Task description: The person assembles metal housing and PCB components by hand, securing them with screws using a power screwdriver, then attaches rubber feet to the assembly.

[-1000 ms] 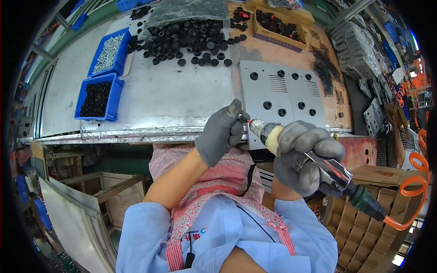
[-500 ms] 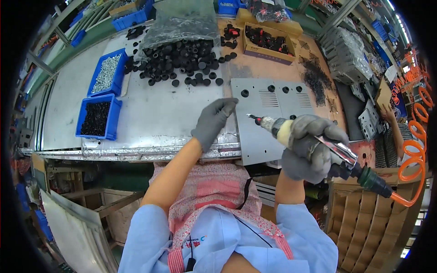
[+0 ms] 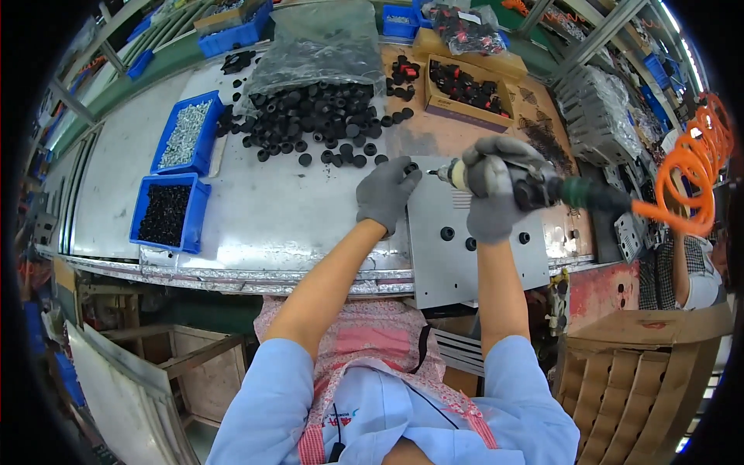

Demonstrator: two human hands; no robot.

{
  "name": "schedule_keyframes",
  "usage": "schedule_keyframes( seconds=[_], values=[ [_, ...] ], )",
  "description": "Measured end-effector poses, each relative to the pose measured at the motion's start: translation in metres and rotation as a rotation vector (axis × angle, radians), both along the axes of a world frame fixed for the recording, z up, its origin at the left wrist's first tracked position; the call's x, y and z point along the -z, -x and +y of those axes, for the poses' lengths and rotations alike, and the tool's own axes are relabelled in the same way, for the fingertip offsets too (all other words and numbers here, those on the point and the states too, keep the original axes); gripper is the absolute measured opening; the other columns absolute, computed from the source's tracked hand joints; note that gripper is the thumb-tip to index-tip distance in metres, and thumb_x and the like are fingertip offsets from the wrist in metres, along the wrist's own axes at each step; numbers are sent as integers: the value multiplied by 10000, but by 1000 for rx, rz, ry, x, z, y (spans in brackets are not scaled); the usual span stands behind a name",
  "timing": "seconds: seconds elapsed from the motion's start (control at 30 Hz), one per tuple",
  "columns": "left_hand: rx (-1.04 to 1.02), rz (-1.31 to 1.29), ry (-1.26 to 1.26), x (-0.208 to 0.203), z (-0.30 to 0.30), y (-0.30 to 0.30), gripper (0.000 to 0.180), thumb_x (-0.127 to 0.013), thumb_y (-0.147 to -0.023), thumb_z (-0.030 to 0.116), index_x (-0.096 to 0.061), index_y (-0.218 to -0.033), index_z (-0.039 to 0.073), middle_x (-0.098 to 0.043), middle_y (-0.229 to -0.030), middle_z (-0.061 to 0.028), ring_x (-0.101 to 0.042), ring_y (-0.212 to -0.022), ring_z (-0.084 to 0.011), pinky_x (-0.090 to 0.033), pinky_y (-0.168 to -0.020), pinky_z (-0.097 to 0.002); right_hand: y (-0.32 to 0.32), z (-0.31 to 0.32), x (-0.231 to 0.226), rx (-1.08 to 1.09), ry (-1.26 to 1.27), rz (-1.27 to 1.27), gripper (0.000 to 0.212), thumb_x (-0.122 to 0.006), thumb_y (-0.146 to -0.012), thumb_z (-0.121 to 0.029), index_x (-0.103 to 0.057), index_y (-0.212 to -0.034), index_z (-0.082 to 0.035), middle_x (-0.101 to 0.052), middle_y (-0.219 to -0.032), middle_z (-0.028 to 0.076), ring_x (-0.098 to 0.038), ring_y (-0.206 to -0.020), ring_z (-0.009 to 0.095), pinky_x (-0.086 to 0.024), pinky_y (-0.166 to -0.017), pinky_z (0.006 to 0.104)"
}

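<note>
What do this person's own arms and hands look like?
The left hand and right hand both wear grey, close-fitting gloves that end around the wrist. Beyond them the forearms are bare, up to light blue sleeves that stop near the elbows. I can make out no markings on the sleeves.

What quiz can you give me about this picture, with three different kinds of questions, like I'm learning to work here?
1. Which grip holds the power tool?
2. True or false: the nearest blue box holds black pieces.
3. Pick one. What colour is the curly hose on the tool?
A) Blue
B) Orange
C) White

Key:
1. The right grip.
2. True.
3. B.
</note>
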State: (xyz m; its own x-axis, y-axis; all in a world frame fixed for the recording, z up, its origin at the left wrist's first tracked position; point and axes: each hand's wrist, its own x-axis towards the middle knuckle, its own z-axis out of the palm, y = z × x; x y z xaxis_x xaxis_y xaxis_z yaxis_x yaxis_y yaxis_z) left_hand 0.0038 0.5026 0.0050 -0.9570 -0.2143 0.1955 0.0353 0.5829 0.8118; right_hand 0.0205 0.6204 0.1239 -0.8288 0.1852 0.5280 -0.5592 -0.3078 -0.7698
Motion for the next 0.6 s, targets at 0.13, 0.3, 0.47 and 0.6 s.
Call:
schedule_keyframes(
  seconds=[0.13, 0.3, 0.47, 0.6],
  values=[
    [23, -58, 37, -2, 2, 5, 346, -597, -787, 329, -582, -1064, 121, -614, -898, -94, -597, -807, -255, -462, -711, -357, 38, -9, 24, -87, 15, -27, 243, -496, -746, 54, -506, -980, -10, -580, -840, 114, -580, -706, 177, -489, -630, 298],
    [-7, 67, 67, 9, -11, -3, 259, -540, -824, 289, -558, -1005, 105, -612, -856, -110, -597, -767, -290, -458, -658, -401, 53, -25, 42, -219, 21, -129, 209, -578, -755, 36, -570, -944, -55, -591, -839, 37, -564, -713, 107, -473, -641, 242],
    [50, -51, 42, 32, 10, 4, 226, -471, -826, 145, -510, -1041, 85, -598, -866, -168, -592, -751, -336, -462, -665, -428, 111, 52, 145, -355, -32, -512, 302, -394, -891, -128, -441, -1173, -31, -450, -1116, 24, -428, -1032, 116, -344, -881, 210],
    [139, -29, 72, 0, 15, 9, 183, -554, -767, 203, -534, -890, 68, -570, -863, -138, -588, -785, -312, -454, -655, -423, 152, 81, 122, -567, -116, -168, 297, -503, -833, -32, -488, -1128, -1, -535, -1053, 72, -516, -972, 177, -429, -861, 290]
  ],
)
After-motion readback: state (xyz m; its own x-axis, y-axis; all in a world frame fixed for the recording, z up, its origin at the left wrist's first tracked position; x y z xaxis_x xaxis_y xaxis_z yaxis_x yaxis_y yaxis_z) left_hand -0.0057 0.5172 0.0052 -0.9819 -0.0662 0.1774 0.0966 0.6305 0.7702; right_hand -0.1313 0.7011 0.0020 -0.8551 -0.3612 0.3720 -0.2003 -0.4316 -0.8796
